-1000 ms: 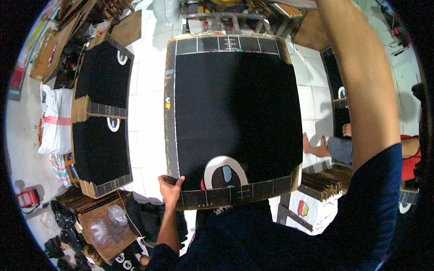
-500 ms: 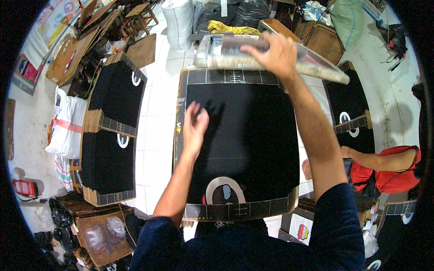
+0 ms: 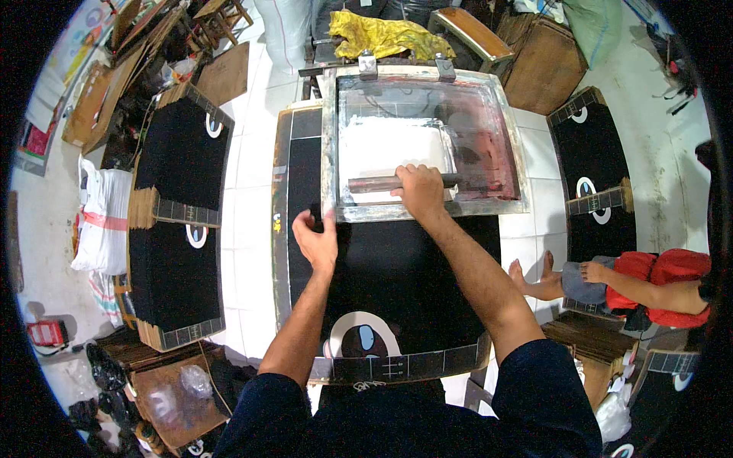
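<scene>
Right hand (image 3: 421,191) grips squeegee (image 3: 374,184) — left hand (image 3: 317,243) by screen frame (image 3: 330,137)

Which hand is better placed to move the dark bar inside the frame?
Right, most likely: the right hand grips the dark bar from above. The left hand is at the near-left corner of the frame, away from the bar.

squeegee (image 3: 374,184) partly hidden by right hand (image 3: 422,191)
</scene>
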Motion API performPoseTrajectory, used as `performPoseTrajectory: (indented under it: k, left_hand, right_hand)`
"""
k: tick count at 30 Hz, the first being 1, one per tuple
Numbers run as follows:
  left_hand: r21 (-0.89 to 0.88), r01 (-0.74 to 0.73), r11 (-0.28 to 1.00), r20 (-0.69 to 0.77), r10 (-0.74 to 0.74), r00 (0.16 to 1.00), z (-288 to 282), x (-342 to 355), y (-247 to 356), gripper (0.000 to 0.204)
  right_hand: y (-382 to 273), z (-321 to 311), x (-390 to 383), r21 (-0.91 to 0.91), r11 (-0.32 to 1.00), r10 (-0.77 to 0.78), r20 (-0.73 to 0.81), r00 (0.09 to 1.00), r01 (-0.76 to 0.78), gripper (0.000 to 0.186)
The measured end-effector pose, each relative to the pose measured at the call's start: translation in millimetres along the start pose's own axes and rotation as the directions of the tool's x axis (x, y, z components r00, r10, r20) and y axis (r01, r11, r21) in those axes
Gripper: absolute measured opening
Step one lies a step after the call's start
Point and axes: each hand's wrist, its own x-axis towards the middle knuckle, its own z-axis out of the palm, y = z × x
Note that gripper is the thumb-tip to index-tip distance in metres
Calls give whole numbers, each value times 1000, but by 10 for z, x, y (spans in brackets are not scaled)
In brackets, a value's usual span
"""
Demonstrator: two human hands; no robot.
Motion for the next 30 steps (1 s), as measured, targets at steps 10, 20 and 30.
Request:
performPoseTrajectory:
  k: [10, 20, 30]
  left_hand:
    - [406, -560, 722, 302, 473, 828, 53, 47, -225, 120]
    - [398, -568, 721, 300, 483, 823, 74, 73, -210, 117]
    - [400, -580, 709, 298, 498, 815, 82, 66, -182, 112]
  right_hand:
    - [351, 61, 891, 15, 999, -47, -119, 992, 49, 21]
    - [532, 459, 1651, -2, 998, -67, -107, 992, 68, 32]
    - [190, 50, 481, -54, 979, -197, -12, 980, 196, 19]
